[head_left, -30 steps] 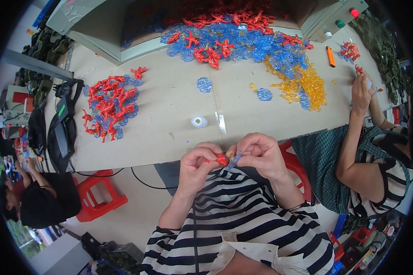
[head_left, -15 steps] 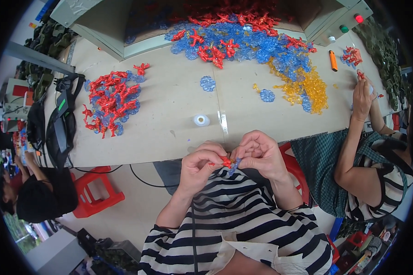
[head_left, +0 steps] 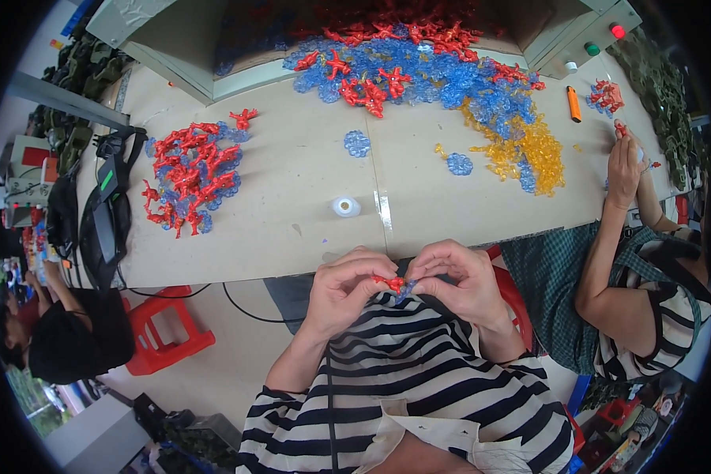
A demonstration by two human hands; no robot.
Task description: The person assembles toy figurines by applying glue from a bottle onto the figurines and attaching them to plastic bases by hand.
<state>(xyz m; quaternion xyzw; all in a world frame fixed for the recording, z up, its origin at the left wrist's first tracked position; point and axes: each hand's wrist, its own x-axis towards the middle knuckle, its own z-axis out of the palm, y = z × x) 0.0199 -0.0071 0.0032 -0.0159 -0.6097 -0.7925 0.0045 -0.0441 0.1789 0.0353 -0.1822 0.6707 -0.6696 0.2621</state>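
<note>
My left hand [head_left: 346, 286] and my right hand [head_left: 453, 278] meet in front of my striped shirt, just below the table's near edge. Between the fingertips sits a small red plastic piece [head_left: 389, 281] pressed against a small blue translucent piece [head_left: 407, 289]; the left fingers pinch the red one, the right fingers hold the blue one. Both pieces are mostly hidden by my fingers.
The brown cardboard-covered table [head_left: 292, 197] carries a heap of red and blue pieces [head_left: 188, 172] at left, a large blue, red and yellow heap [head_left: 450, 87] at the back, and a white tape roll [head_left: 345, 207]. A person's hand [head_left: 626, 166] works at right. A red stool [head_left: 162, 332] stands below left.
My hands have stayed together at the same spot; the fingers have shifted slightly around the red and blue pieces. The view has tilted a little.
</note>
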